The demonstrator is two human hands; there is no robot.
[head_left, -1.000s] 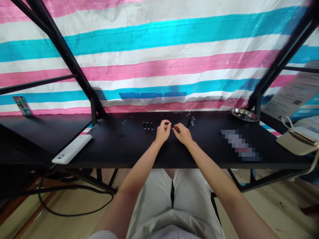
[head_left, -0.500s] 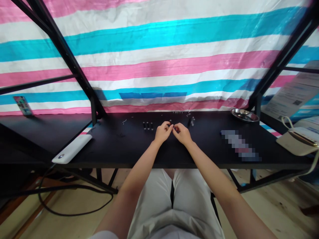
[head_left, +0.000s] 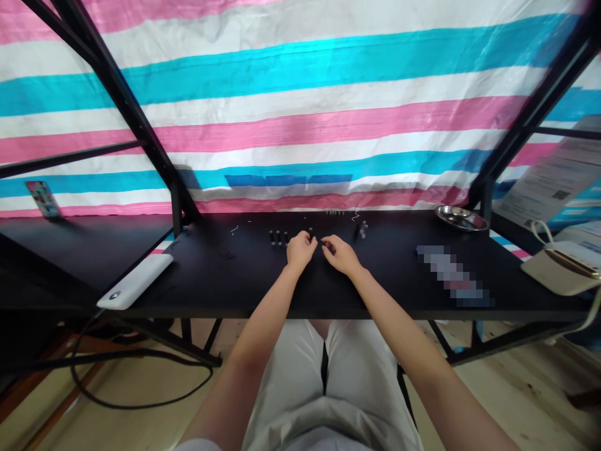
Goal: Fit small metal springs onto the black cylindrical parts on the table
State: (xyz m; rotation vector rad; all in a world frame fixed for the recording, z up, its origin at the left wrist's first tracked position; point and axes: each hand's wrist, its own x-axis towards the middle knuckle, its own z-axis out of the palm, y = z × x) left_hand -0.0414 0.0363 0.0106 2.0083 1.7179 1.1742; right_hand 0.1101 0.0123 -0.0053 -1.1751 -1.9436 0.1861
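Perhaps the left hand [head_left: 301, 250], pinching a tube [head_left: 310, 231] just beside the row [head_left: 278, 238], could topple it by drifting sideways; whether the right hand [head_left: 342, 254] grips anything, I cannot tell

L hand [head_left: 301, 249] now further L than 0.5 s ago, up beside the row of 3 dk cyls [head_left: 278, 238]; small pale-topped cyl [head_left: 310, 232] at its fingertips shifts w/ it. Gap now btwn it & R hand [head_left: 340, 254]; prev. touching.

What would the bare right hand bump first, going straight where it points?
Likely the small, black, grey-topped cylinder at the bare left hand, or that hand's fingertips; depth is unclear.
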